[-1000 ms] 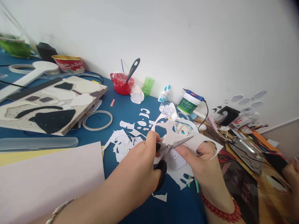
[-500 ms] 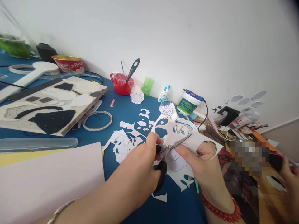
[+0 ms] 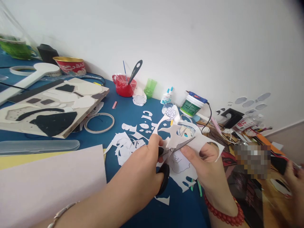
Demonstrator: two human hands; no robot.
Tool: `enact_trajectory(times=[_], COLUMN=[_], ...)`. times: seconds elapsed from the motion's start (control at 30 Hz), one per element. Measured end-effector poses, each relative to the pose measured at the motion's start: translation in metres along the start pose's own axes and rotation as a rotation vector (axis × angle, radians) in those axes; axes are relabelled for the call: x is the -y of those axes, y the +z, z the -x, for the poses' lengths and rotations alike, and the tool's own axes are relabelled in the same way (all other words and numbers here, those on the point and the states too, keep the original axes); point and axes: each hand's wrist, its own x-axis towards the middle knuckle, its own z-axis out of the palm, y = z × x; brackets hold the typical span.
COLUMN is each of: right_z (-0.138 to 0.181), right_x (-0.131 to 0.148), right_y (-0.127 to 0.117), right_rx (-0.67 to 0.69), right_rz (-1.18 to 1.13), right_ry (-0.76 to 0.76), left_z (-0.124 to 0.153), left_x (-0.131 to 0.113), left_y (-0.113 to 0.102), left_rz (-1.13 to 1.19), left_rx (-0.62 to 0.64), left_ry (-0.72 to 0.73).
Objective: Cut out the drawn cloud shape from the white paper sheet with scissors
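My left hand (image 3: 147, 164) is closed around the black handles of the scissors (image 3: 172, 150), whose metal blades point right across the paper. In my right hand (image 3: 201, 163), a sheet of white paper (image 3: 205, 142) is pinched between thumb and fingers, the thumb close to the blade tips. Cut-out holes run through the sheet, and a small drawn figure (image 3: 170, 113) shows at its far upper end. Below the blades is a rounded piece with a line drawing (image 3: 179, 163), partly hidden by the scissors. White paper scraps (image 3: 123, 148) lie left of my hands.
A roll of tape (image 3: 99, 123), a red cup (image 3: 124, 85) and a layered board (image 3: 54, 109) are on the blue table. Glue bottles (image 3: 167, 96) and a white-green tub (image 3: 191, 106) stand by the wall. Another person's hand (image 3: 294, 177) is at far right.
The paper in my right hand has shifted and tilted slightly leftward at the blades. Both hands stay almost in place, with the scissors still in my left hand.
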Motion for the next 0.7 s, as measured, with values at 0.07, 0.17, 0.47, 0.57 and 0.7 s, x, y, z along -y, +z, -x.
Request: enact_trajectory(times=[0.07, 0.17, 0.47, 0.57, 0.7], right_z=[-0.0007, -0.0015, -0.0032, -0.0030, -0.0013], right_x=[-0.0002, -0.0008, -0.0001, 0.0014, 0.0025], right_y=[-0.0016, -0.0040, -0.0004, 0.0020, 0.0038], right_rx=[-0.004, -0.038, 0.002, 0.001, -0.049], right_rz=[0.019, 0.058, 0.037, 0.022, 0.045], right_ry=[-0.015, -0.046, -0.101, -0.116, -0.105], left_z=[0.0004, 0.0008, 0.0002, 0.0000, 0.0005], left_x=[0.0002, 0.0001, 0.0005, 0.0009, 0.0019], left_y=[-0.0002, -0.0009, 0.0000, 0.0004, 0.0006], left_rz=[-0.012, -0.018, 0.037, 0.031, -0.011], left_rx=[-0.015, -0.028, -0.067, -0.071, -0.080], left_ry=[0.008, 0.014, 0.063, 0.082, 0.093])
